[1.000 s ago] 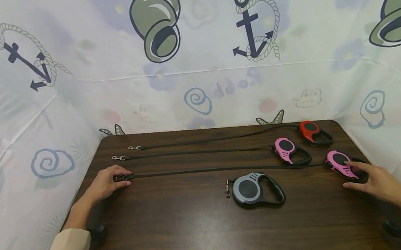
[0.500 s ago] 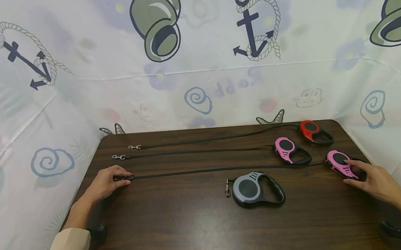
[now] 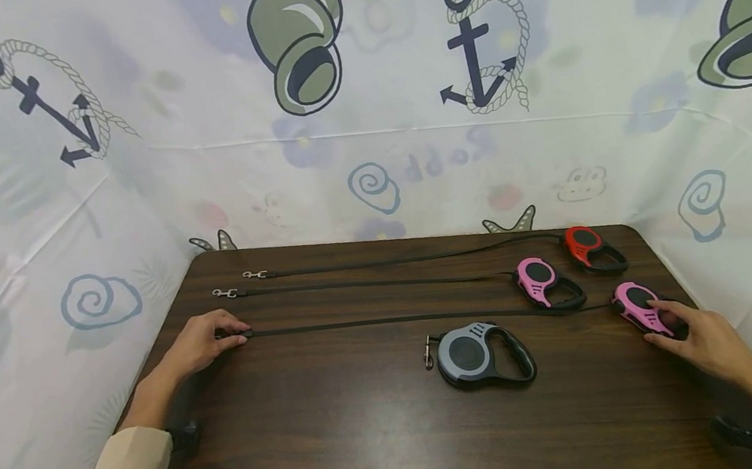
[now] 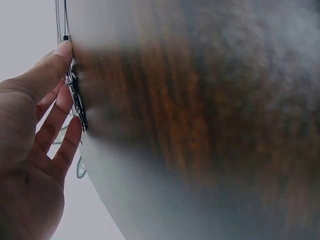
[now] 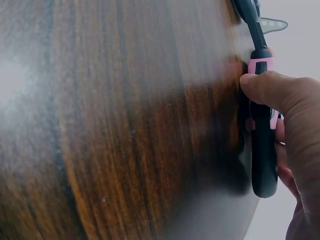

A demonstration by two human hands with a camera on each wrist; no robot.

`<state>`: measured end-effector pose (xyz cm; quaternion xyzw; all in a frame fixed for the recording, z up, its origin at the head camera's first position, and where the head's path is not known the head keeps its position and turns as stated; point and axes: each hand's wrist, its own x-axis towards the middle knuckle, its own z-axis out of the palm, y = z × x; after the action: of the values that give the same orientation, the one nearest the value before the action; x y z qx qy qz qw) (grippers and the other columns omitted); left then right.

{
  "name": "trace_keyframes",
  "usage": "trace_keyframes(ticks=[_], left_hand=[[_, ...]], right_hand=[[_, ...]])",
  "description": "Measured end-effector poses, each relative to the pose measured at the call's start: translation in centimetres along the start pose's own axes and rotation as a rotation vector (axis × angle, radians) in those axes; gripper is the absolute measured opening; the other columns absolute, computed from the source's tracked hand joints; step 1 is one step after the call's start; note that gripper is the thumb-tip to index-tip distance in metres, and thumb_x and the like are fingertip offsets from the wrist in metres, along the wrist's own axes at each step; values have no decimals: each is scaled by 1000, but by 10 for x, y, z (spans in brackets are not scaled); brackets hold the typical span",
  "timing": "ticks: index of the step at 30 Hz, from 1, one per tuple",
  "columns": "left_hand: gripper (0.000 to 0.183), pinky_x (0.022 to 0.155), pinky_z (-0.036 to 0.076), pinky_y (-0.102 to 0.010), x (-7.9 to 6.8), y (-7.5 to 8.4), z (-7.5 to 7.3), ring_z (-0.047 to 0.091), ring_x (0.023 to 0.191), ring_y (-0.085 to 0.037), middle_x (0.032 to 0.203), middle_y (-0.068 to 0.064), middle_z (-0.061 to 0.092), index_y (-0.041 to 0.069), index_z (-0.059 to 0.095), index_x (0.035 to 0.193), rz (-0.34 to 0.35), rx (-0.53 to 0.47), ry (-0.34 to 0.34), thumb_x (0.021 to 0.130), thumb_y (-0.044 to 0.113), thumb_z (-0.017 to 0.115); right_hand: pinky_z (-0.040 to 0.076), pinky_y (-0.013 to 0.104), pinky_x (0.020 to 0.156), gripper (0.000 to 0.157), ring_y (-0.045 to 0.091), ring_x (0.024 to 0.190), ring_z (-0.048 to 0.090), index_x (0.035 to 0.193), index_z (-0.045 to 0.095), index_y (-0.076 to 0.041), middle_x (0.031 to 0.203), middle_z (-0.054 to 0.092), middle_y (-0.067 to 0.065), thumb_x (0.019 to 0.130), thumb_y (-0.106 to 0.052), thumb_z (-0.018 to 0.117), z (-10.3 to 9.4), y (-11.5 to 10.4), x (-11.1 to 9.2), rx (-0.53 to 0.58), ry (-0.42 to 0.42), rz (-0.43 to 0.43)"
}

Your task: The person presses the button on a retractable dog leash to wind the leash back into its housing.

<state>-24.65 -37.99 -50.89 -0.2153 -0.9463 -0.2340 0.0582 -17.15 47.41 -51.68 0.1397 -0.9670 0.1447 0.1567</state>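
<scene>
At the table's left side my left hand (image 3: 200, 343) holds the clip end of a black leash cord (image 3: 372, 321). Its thumb and fingers pinch around the metal clip (image 4: 76, 95), as the left wrist view shows. The cord runs straight across to a pink-and-black retractable leash (image 3: 632, 304) near the right edge. My right hand (image 3: 704, 340) grips this casing, thumb on the near side (image 5: 259, 87) and fingers behind it. Just left of it lies a second pink retractable leash (image 3: 535, 272), its cord pulled out leftward to a silver clip (image 3: 224, 293).
Farther back lies a red retractable leash (image 3: 584, 239) with its cord stretched left to another clip (image 3: 255, 274). A grey retractable leash (image 3: 465, 354), cord drawn in, rests nearer on the dark wooden table (image 3: 329, 433). A printed cloth (image 3: 383, 56) hangs behind and beside the table.
The left fingers have closed further over the clip, which showed more plainly before. The right hand has stayed almost still on the pink leash, and the other leashes have not moved.
</scene>
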Motion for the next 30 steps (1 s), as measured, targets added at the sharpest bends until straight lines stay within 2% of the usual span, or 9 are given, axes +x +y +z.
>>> trace_keyframes(ticks=[6,10,14,20,25,30], left_hand=[[13,78,56,-49,5,1,-1,73,88,-27,91,0,76,8,82,99,8,39,-38,87,8,87],[13,72,56,-41,7,0,-2,71,81,-19,87,4,74,9,82,96,37,65,-53,85,8,88],[13,66,52,-34,7,-2,-5,66,76,-12,84,7,72,11,82,94,52,84,-60,83,9,90],[14,65,51,-33,6,-2,-7,67,74,-12,82,7,73,11,83,92,55,99,-30,80,8,91],[16,63,50,-30,6,-1,-11,66,72,-12,81,6,73,12,83,89,57,99,-6,77,6,92],[18,63,52,-30,7,-1,-14,67,72,-15,83,5,73,12,82,88,64,77,-21,75,2,91]], right_hand=[[41,22,57,61,1,65,51,118,72,7,84,75,11,67,-13,99,-1,6,1,25,27,-45],[40,15,61,60,3,67,56,117,74,3,81,75,8,64,-10,100,-3,9,3,35,59,-75],[39,15,62,59,6,68,57,116,75,1,80,75,5,64,-11,99,-4,10,4,29,62,-81],[40,18,64,56,7,70,57,115,75,3,79,73,3,66,-12,98,-8,9,7,31,56,-77],[39,18,64,53,10,72,57,117,74,3,84,73,11,71,-13,96,-9,9,8,30,46,-59],[38,11,73,53,35,83,67,121,72,5,104,74,29,76,-12,93,-12,9,10,38,30,-44]])
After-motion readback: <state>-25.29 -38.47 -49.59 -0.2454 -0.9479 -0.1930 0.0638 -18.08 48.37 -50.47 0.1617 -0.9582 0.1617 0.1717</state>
